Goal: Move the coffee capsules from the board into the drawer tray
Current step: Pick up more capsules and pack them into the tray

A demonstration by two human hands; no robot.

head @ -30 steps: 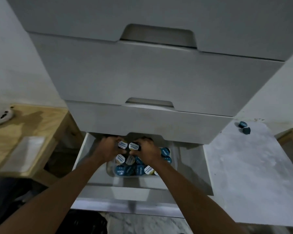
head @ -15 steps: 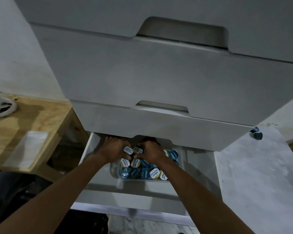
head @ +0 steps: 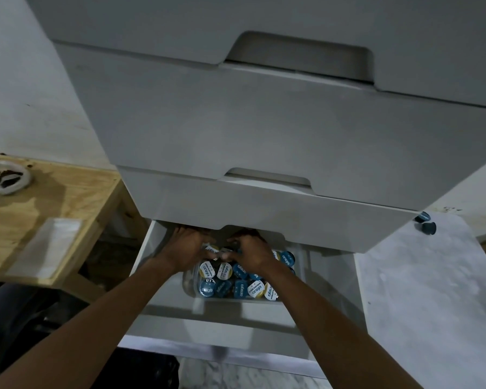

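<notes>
Both hands, left hand (head: pixel 190 245) and right hand (head: pixel 251 252), curl over capsules (head: pixel 230 279) heaped in the clear tray (head: pixel 190 284) inside the open drawer (head: pixel 328 279); whether either grips one, I cannot tell. Two capsules (head: pixel 425 223) remain on the grey board (head: pixel 432 290). Light, rigid, probably slippery: pinch the rims.

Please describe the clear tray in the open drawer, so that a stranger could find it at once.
Find the tall white cabinet; its lowest drawer is pulled open. Inside, under both hands, sits the clear plastic tray. Unlike the drawer's bare white walls, it is see-through and packed with blue and white capsules.
</notes>
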